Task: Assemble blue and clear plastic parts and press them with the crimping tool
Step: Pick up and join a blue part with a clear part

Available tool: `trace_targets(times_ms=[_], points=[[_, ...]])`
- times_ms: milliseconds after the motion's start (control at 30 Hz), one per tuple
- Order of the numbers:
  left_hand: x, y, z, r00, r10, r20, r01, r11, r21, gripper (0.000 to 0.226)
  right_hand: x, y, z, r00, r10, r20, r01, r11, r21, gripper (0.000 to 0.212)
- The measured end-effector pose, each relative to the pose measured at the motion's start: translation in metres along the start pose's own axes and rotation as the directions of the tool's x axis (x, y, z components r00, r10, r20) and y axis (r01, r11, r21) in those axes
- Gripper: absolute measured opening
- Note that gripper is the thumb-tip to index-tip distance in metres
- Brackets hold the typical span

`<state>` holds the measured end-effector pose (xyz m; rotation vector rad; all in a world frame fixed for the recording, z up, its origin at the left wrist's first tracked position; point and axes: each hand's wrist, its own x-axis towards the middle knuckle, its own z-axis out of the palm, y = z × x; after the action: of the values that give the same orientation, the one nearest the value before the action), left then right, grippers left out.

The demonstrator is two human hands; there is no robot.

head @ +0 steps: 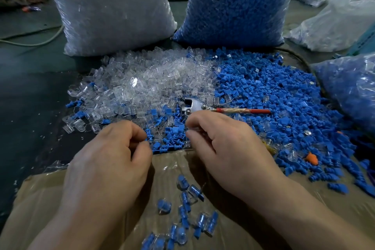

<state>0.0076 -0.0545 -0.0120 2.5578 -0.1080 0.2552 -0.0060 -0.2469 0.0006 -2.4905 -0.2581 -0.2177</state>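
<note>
Left hand [113,158] pinches a blue part [149,137], right hand [225,148] a clear part [191,128]; joined askew, they could jam or slip free.

We see the crimping tool [203,106] hemmed by loose clear parts [132,83] on its left and blue parts [274,95] on its right, the clear-parts bag [109,10] and blue-parts bag [233,6] walling its far side, while nearer than it the cardboard [40,199] lies open but for a few assembled pieces [190,193].
</note>
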Motion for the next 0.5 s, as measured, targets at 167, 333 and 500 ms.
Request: trace_targets(times_ms=[167,333,500], points=[[-0.010,0.021,-0.004,0.974,0.024,0.225,0.070,0.913,-0.401,0.038,-0.002,-0.011,0.000,0.992,-0.121,-0.042,0.122,0.992,0.011,0.014],[-0.006,0.018,-0.001,0.955,0.031,0.295,0.152,0.804,-0.575,0.040,-0.003,-0.013,0.000,0.976,-0.207,-0.068,0.209,0.978,0.015,0.013],[-0.006,0.013,0.008,0.948,-0.080,0.307,0.269,0.716,-0.644,0.014,-0.005,-0.013,0.005,0.975,-0.223,-0.020,0.223,0.975,0.005,0.014]])
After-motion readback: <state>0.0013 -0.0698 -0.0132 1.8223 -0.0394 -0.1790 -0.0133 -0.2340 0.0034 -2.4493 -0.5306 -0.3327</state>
